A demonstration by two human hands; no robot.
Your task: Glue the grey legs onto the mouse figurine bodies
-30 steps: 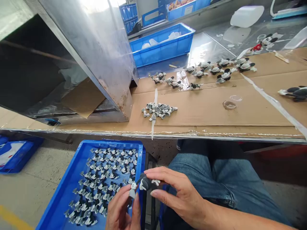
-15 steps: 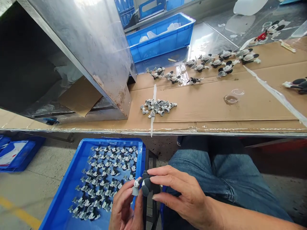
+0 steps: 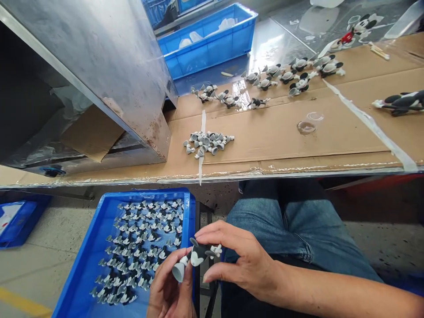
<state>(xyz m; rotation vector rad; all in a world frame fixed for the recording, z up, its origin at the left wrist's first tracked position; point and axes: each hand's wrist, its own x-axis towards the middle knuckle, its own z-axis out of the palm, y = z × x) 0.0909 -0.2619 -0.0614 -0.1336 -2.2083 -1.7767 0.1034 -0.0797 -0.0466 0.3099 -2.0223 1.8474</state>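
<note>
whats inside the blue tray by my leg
Rows of black, white and grey figure parts lie in the blue tray. The left hand, holding a figure, covers its near right corner.

Tilts the figurine [image 3: 198, 255] further out of the fingers than a second ago, baring its black ear, white face and one white glove. Pinches the grey cone [image 3: 178, 272] at its lower end with the left hand [image 3: 168, 293], now lower and more exposed. Spreads the right hand [image 3: 247, 265] looser over the top. Looks further down and slightly right, pushing the cardboard-covered table [image 3: 298, 145] up the frame.
</note>
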